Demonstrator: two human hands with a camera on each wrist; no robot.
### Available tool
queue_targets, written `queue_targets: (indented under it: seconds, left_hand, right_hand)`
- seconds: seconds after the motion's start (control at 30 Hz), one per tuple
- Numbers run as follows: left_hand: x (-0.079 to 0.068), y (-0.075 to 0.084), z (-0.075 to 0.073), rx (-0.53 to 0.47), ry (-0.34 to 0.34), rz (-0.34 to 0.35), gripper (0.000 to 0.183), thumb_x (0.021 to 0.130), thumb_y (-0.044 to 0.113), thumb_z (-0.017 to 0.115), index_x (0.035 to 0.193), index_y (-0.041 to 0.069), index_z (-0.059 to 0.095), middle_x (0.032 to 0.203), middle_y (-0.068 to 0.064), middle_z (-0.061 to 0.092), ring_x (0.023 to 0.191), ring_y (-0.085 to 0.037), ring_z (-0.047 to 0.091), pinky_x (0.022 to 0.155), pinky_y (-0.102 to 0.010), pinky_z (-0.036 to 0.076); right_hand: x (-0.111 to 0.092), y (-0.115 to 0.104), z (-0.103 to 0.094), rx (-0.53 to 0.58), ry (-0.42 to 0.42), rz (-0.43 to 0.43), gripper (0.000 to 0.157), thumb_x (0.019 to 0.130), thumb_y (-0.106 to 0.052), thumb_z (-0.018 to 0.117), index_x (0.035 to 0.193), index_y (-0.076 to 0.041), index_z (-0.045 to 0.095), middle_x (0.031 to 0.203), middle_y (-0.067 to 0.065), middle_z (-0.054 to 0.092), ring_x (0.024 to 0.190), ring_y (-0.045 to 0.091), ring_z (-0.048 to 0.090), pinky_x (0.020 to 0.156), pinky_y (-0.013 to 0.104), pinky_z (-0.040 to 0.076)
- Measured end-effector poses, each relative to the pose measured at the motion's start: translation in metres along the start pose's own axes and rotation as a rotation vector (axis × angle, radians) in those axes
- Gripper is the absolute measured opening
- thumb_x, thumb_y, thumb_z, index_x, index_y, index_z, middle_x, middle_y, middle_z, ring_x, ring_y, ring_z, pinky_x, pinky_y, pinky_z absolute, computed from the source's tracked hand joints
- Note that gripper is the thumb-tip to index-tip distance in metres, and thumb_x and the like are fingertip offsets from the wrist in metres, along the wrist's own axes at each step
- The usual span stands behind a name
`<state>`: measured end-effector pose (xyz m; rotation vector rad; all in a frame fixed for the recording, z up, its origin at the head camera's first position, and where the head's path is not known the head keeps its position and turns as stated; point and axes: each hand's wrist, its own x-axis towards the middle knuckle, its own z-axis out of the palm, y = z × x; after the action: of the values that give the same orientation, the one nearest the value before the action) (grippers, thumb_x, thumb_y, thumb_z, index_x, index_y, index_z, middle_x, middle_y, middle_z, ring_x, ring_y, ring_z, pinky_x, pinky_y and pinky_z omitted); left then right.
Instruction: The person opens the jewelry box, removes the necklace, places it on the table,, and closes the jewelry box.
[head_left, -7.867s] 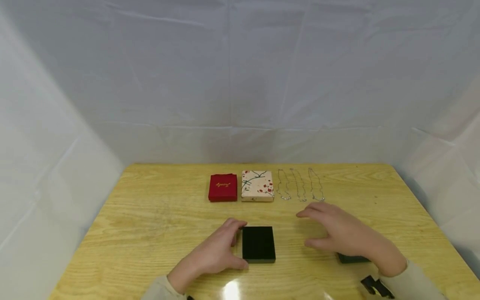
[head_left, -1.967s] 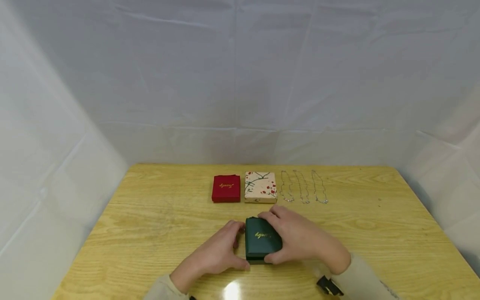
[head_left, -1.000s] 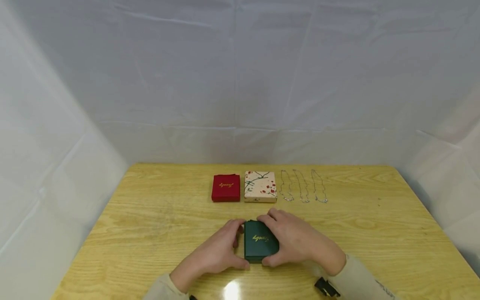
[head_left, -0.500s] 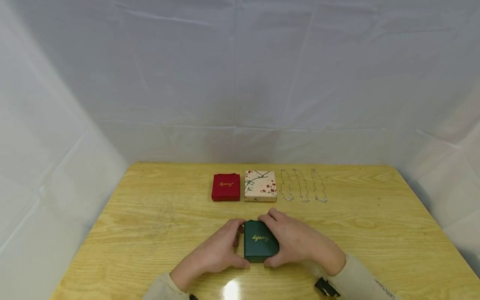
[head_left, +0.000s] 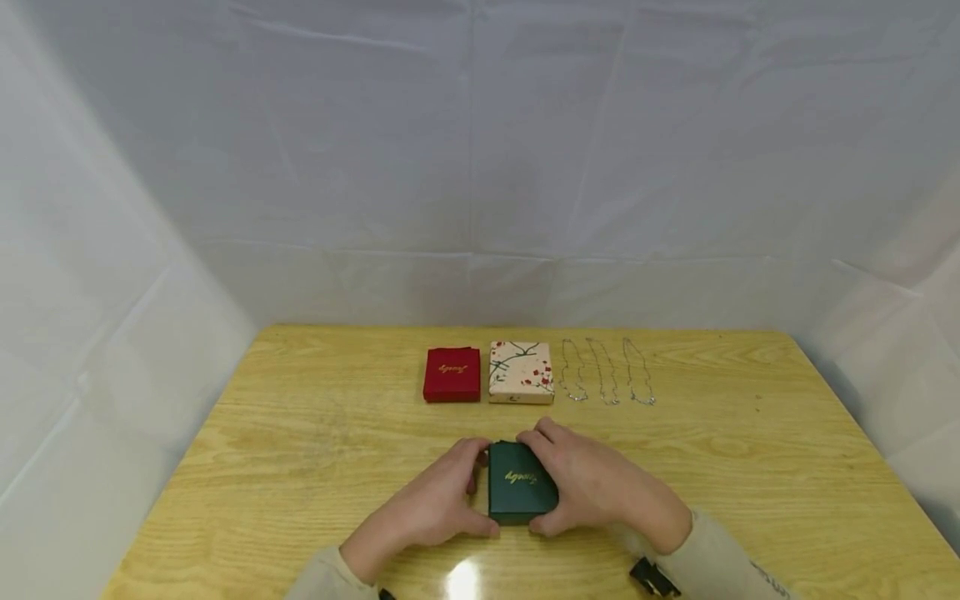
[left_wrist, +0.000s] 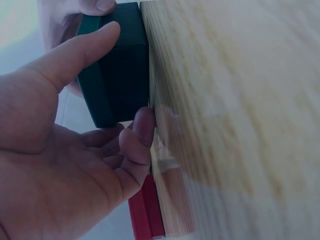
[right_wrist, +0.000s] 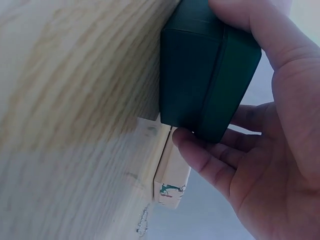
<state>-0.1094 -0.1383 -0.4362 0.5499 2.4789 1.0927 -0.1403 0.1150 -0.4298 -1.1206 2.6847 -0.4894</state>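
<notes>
A dark green jewelry box point(head_left: 522, 483) with gold lettering on its lid sits on the wooden table between both hands. Its lid is on the base and a seam runs round the sides, as the wrist views show. My left hand point(head_left: 438, 496) holds the box's left end, thumb at the near side and fingers curled at the far side. On the right end, my right hand point(head_left: 592, 479) grips the box the same way, thumb near and fingers far. In the right wrist view the box point(right_wrist: 192, 75) covers some of the fingers. What lies inside is hidden.
Behind the hands stand a red jewelry box point(head_left: 452, 375) and a cream floral box point(head_left: 521, 372), side by side. Right of them lie three thin chain necklaces point(head_left: 575, 375), stretched lengthwise. White sheeting point(head_left: 375, 167) surrounds the table's point(head_left: 300, 450) back and sides.
Earlier the base stood uncovered, the green lid lying by my right hand. That hand brought the lid over onto the base, and it has sunk lower. The last half second shows hardly any movement.
</notes>
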Motion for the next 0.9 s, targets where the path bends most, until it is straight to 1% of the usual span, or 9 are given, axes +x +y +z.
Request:
queue_targets:
  seconds: [0.33,0.67,0.9]
  left_hand:
    - [0.0009,0.0008,-0.0003,0.006,-0.008,-0.012,0.101,0.076,0.026,0.098,0.154,-0.003,0.040,0.123,-0.006,0.054,0.098,-0.019,0.053,0.082,-0.031,0.049]
    - [0.0008,0.0010,-0.0010,0.000,-0.007,0.001,0.102,0.076,0.027,0.098,0.155,-0.001,0.040,0.125,-0.004,0.054,0.099,-0.019,0.054,0.084,-0.032,0.050]
    - [0.0008,0.0007,-0.0004,-0.005,0.010,0.024,0.104,0.075,0.031,0.097,0.155,-0.002,0.040,0.125,-0.004,0.055,0.099,-0.020,0.055,0.084,-0.031,0.050]
  right_hand:
    - [0.0009,-0.0002,0.0026,-0.011,0.001,0.004,0.093,0.072,-0.050,0.092,0.145,-0.008,0.054,0.120,-0.002,0.054,0.097,0.010,0.056,0.089,0.032,0.056]
    - [0.0008,0.0006,0.0041,-0.023,0.007,-0.002,0.092,0.072,-0.050,0.092,0.145,-0.008,0.054,0.119,-0.002,0.054,0.096,0.010,0.056,0.089,0.032,0.056]
    - [0.0006,0.0016,0.0052,-0.023,0.008,-0.010,0.092,0.073,-0.050,0.092,0.145,-0.007,0.054,0.118,-0.002,0.053,0.095,0.009,0.055,0.089,0.031,0.056]
